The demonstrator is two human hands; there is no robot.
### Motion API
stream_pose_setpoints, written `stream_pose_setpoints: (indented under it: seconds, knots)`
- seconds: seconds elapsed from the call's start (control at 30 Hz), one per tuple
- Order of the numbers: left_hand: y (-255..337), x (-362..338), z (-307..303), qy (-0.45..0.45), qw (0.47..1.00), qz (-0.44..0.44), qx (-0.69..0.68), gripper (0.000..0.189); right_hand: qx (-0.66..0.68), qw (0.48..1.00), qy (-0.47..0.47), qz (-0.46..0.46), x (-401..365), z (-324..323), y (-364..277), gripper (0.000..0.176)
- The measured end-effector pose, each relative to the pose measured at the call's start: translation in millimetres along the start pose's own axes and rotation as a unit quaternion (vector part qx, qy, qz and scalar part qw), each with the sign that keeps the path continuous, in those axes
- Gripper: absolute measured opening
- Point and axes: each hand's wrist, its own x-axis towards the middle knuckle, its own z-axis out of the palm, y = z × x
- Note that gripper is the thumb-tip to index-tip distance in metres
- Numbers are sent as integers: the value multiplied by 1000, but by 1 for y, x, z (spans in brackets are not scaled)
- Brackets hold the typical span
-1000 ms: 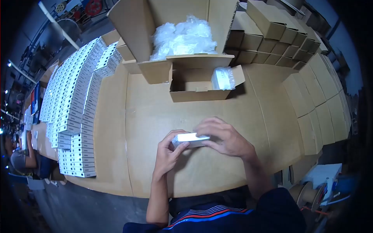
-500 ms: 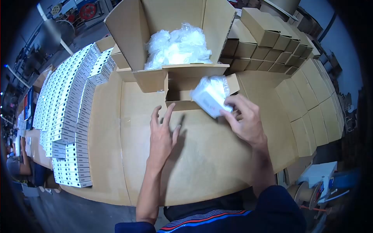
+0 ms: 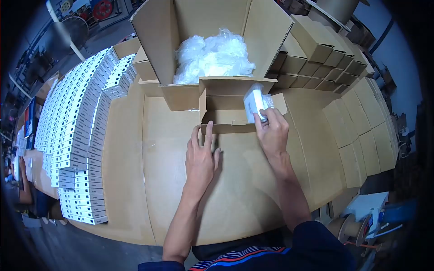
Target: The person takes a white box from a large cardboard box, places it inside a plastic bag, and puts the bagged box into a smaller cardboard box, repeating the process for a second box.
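Note:
My right hand [image 3: 273, 131] is closed on a small white box [image 3: 254, 105] with clear plastic wrap around it. It holds the box tilted upright at the right end of an open brown carton [image 3: 266, 83], partly over the opening. What lies behind the white box is hidden. At the carton's front left corner is my left hand [image 3: 201, 156], its fingers apart and the fingertips against the front wall. The visible left part of the carton's inside shows bare cardboard.
Behind the carton stands a large open box [image 3: 156, 45] with crumpled clear plastic bags [image 3: 214, 56]. Stacked white boxes [image 3: 83, 122] line the left side. Brown cartons [image 3: 316, 49] are piled at the back right. Another person [image 3: 34, 194] is at the far left.
My right hand has moved left, turning the white box more upright at the carton's right end. My left hand has moved right and up to the carton's front wall.

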Motion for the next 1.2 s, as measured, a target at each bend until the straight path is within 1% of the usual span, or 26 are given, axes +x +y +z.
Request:
stream_pose_setpoints:
  seconds: [0.07,0.1,0.17,0.33,0.43,0.53,0.6,0.67,0.73,0.8,0.83,0.9,0.93,0.97,1.07,1.17,1.2]
  knots:
    - [-1,-1,4,12,1000,-4,10,84,-44,999,-14,-8,0,9,9,15]
    - [1,0,5,6,1000,-12,22,84,-65,998,-1,-25,-1,13,9,15]
    - [5,0,3,-4,998,-32,47,85,-69,998,-1,-12,-2,18,9,15]
    - [7,-3,3,-9,998,-29,50,85,-89,996,-20,21,-3,22,10,12]
    - [13,-5,3,-14,998,-35,42,84,-134,987,-61,61,-6,16,8,16]
    - [15,-2,0,-15,999,-38,26,86,-155,983,-80,59,-16,5,-2,26]
    - [19,-1,-3,-4,999,-40,8,86,-149,978,-132,56,-27,0,-4,46]
    - [24,-4,-10,-22,998,-57,-23,86,-88,986,-126,58,-35,3,-2,58]
    - [27,-14,-24,-2,997,-71,-32,88,-67,989,-129,41,-43,13,8,66]
    - [23,-30,-32,33,993,-92,-61,85,-120,982,-138,53,-43,10,5,71]
    - [17,-38,-38,51,991,-97,-78,84,-133,985,-102,35,-44,13,-3,72]
    - [0,-57,-57,123,984,-114,-56,80,-159,987,-25,6,-44,17,-19,75]
    - [-9,-66,-70,158,979,-118,-47,79,-65,997,-38,32,-40,19,-36,76]
    - [-16,-75,-87,192,968,-155,-44,70,26,996,-53,61,-41,19,-58,77]
    - [-59,-107,-143,299,931,-197,69,63,163,979,-119,-21,-44,39,-122,77]
    - [-105,-123,-201,348,901,-187,180,56,183,938,-219,-196,-43,68,-188,76]
    - [-119,-123,-218,352,896,-178,206,58,200,918,-246,-237,-46,82,-207,76]
